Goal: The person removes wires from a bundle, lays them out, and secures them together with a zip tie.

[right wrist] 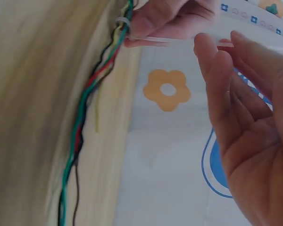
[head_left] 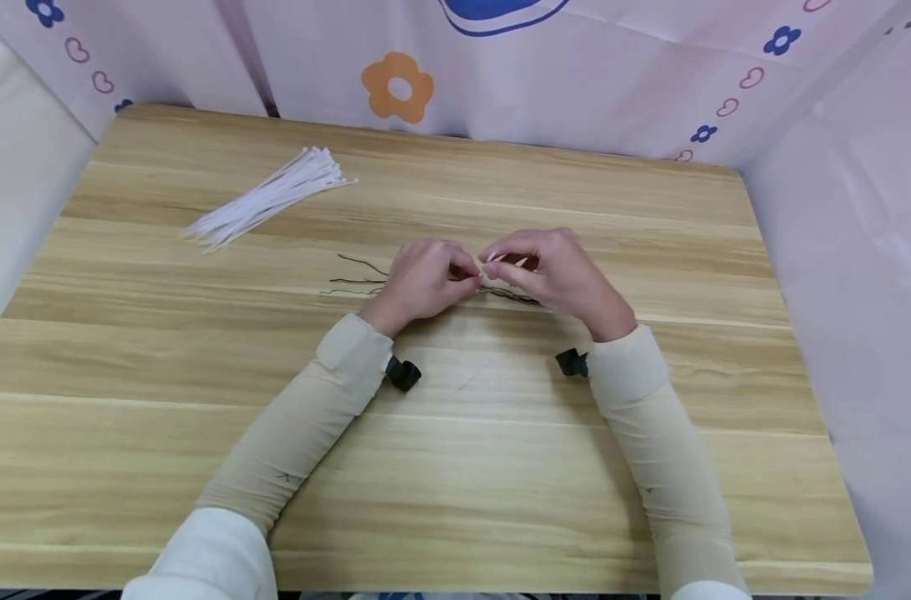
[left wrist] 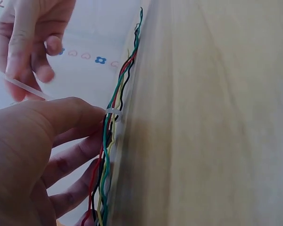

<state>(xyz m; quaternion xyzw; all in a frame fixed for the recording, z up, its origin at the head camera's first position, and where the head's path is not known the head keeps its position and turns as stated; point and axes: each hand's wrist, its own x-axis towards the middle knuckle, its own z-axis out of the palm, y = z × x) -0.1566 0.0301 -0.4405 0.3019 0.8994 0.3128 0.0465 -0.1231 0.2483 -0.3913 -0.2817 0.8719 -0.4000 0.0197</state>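
Observation:
A bundle of thin red, black, green and yellow wires (left wrist: 119,89) runs lengthwise across the table, its loose ends fanning out past my left hand (head_left: 428,279) in the head view. A white cable tie (right wrist: 160,39) loops round the bundle. In the left wrist view, my left thumb and index finger pinch the wires at this loop, the other fingers lying behind the strands. My right hand (head_left: 556,271) is just to the right, fingers curled about the tie's tail, which passes between its thumb and fingertips in the right wrist view. The tie's head is partly hidden.
A pile of white cable ties (head_left: 271,198) lies at the back left of the wooden table (head_left: 455,500). Printed cloth (head_left: 575,92) hangs along the back edge, with pale walls at both sides. Small black wrist devices (head_left: 404,374) protrude from under the sleeves.

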